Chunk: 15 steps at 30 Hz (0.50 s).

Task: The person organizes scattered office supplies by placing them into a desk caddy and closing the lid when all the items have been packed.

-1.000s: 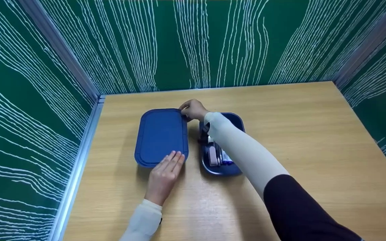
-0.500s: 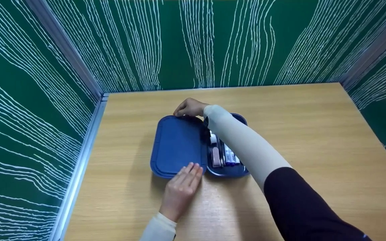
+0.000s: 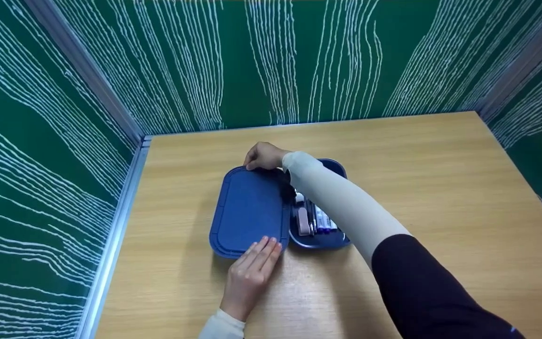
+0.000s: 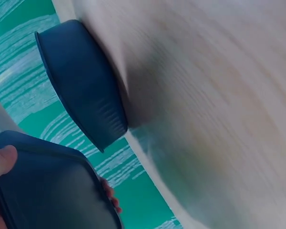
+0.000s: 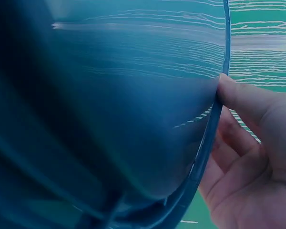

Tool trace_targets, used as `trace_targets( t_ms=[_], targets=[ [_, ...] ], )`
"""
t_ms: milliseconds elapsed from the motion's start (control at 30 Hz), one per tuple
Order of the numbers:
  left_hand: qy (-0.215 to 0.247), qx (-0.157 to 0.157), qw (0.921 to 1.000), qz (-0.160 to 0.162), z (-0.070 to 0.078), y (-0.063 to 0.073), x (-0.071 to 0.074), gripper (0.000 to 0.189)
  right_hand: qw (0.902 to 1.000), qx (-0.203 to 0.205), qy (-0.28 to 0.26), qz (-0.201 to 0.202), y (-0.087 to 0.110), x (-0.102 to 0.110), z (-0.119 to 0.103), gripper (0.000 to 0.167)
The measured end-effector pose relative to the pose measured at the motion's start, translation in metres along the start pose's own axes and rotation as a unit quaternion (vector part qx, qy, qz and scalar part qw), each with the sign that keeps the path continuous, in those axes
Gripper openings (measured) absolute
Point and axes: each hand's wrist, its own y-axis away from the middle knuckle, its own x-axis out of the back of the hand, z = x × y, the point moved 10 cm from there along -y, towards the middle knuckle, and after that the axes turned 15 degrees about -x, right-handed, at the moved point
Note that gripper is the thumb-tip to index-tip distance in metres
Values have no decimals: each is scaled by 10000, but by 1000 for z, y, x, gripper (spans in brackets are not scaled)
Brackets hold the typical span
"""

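A blue rectangular lid (image 3: 252, 207) with rounded corners is held above the table, overlapping the left edge of a dark blue box (image 3: 320, 242) in the head view. My left hand (image 3: 252, 278) grips the lid's near edge; the left wrist view has its thumb (image 4: 5, 160) on the lid's underside. At the far edge my right hand (image 3: 265, 156) pinches the rim between thumb and fingers, as the right wrist view (image 5: 257, 143) confirms. Inside the box lie a pinkish block-shaped item (image 3: 303, 221) and white tubes with blue ends (image 3: 322, 220). My right forearm hides part of the contents.
The wooden table (image 3: 421, 188) extends right of the box and left of the lid. Green walls with white wavy lines (image 3: 271, 61) enclose the back and sides, with a metal strip (image 3: 111, 235) along the left edge.
The lid has shifted right and toward me, up to the box's left edge. My right hand has gone from the lid's far right corner to its far edge. My left hand travelled along.
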Motion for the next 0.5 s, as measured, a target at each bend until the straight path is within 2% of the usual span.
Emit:
trace_targets(
  t_ms=[133,233,367,500],
  targets=[
    [172,132,9997,109,-5,9,7,39,9998,19,-27,-217,3,-1,2,12],
    [371,319,9981,365,-12,16,16,36,9992,75,-93,-379,9,2,1,13],
    [615,543,9891,1222,-26,23,35,27,9977,168,-256,-604,16,7,-2,19],
    [908,815,9706,2073,-40,28,49,21,9939,92,-698,-851,19,10,1,23]
  ],
)
